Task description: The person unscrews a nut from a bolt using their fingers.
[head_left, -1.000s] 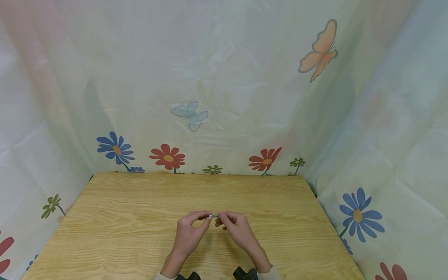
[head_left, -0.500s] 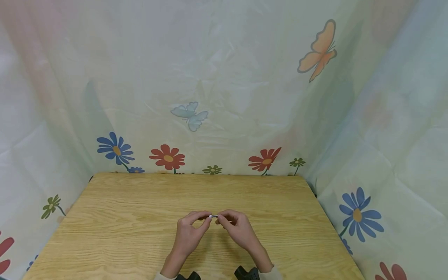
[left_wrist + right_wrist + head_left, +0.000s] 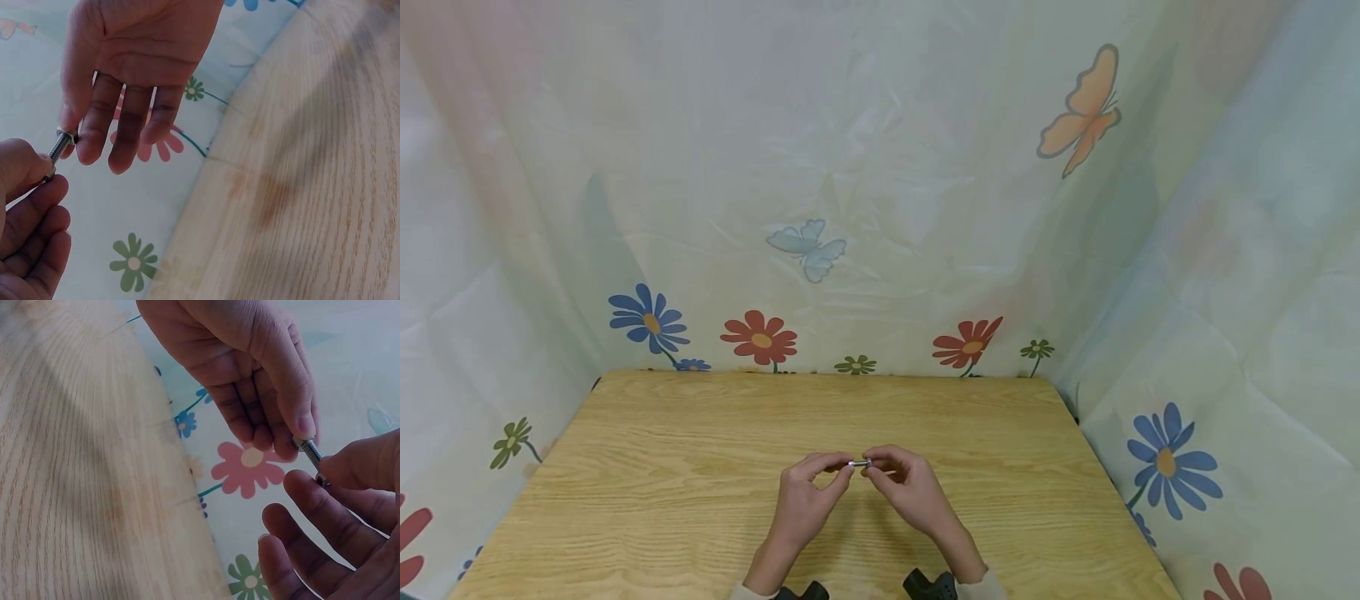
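A small silver bolt (image 3: 859, 463) with a threaded shank lies level between the two hands, above the table. My left hand (image 3: 805, 498) pinches its left end between thumb and forefinger, its other fingers curled under in the right wrist view. At the other end of the bolt (image 3: 57, 149) sits a wider metal nut (image 3: 66, 135). My right hand (image 3: 913, 492) has thumb and forefinger at this nut, one on either side. The remaining fingers (image 3: 306, 550) of the right hand are spread and held away. Fingertips partly hide both ends.
The wood-grain table (image 3: 700, 417) spreads beneath both hands. Pale curtains (image 3: 880, 167) printed with flowers and butterflies enclose its back and sides. Dark wrist devices (image 3: 929, 585) sit at both cuffs.
My right thumb and forefinger have parted slightly and shifted at the bolt's right end, so the nut shows between them. The left hand keeps its pinch and its place.
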Demonstrator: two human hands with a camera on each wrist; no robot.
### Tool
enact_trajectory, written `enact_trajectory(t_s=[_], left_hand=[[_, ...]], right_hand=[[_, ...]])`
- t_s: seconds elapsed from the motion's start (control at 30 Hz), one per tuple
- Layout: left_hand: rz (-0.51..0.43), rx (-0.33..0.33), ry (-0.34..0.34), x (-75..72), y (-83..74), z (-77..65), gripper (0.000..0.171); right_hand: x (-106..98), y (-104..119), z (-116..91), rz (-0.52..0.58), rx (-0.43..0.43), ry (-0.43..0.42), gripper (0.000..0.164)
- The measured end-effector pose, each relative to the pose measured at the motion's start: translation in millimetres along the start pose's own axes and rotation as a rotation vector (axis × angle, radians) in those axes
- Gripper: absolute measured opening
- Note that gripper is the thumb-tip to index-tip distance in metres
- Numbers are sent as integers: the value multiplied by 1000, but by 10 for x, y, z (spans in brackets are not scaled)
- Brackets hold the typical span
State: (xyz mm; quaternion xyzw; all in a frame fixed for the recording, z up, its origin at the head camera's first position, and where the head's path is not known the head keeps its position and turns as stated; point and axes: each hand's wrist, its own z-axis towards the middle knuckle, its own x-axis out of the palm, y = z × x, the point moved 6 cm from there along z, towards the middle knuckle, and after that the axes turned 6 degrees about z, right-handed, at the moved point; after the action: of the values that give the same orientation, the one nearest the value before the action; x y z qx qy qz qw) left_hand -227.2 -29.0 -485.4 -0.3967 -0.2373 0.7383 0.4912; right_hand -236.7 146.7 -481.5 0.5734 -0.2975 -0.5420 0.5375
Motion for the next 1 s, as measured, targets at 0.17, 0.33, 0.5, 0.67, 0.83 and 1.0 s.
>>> enact_trajectory(t_s=[0.17, 0.33, 0.5, 0.67, 0.83, 1.0], left_hand=[[-4, 7, 15, -1, -17, 7, 12], [-12, -11, 21, -5, -22, 12, 13], [-14, -21, 23, -3, -15, 14, 12], [-11, -26, 19, -6, -10, 14, 12], [-5, -27, 1, -18, -9, 15, 16], [-3, -12, -10, -20, -16, 14, 17]], right_hand=[[-8, 27, 7, 4, 2, -18, 24], [-23, 66, 9, 12, -29, -46, 16], [-33, 102, -3, 40, -82, -55, 17], [-44, 133, -9, 58, -103, -74, 18], [-57, 88, 3, 72, -43, -104, 20], [-60, -22, 10, 34, 28, -112, 22]])
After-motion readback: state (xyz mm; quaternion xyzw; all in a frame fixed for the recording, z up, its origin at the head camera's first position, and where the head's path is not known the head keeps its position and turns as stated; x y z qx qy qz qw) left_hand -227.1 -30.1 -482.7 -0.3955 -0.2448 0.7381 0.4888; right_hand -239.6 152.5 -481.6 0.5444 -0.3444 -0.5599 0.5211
